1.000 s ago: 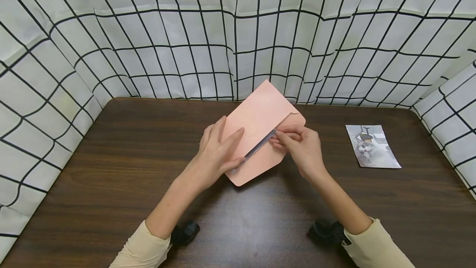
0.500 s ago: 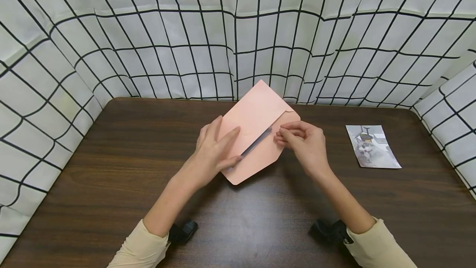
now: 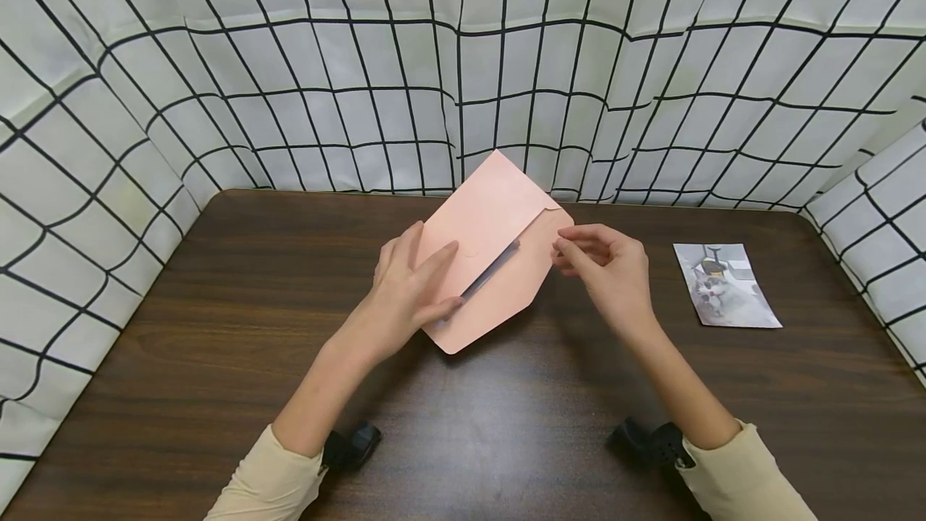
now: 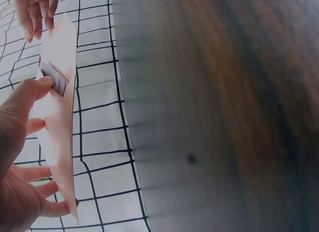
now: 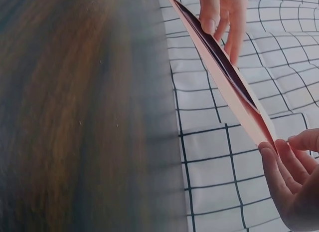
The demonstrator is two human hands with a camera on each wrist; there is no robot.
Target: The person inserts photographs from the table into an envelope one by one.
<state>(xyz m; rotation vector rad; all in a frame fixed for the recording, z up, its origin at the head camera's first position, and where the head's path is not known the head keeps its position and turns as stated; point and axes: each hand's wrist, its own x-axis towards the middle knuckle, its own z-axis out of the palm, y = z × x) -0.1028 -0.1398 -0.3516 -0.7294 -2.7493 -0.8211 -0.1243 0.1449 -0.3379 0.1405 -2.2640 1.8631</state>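
A pink envelope [image 3: 492, 207] is held tilted above the table in the head view. A grey-edged sheet [image 3: 493, 268] shows as a thin strip in its slot. My left hand [image 3: 394, 292] grips the envelope's left side, the thumb lying across the lower end of the slot. In the left wrist view that thumb presses on the sheet's exposed corner [image 4: 59, 83]. My right hand [image 3: 611, 268] has its fingertips at the envelope's right edge; in the right wrist view they pinch its near corner, and the slot gapes along its length.
A printed photo [image 3: 727, 285] lies on the right side of the dark wood table [image 3: 217, 328]. White cloth with a black grid [image 3: 405, 63] surrounds the table at the back and sides. A black strap device [image 3: 350, 446] sits at each wrist.
The right fingers have left the slot and slid out to the envelope's right edge. The envelope and left hand have shifted slightly left; the sheet's strip stays visible.
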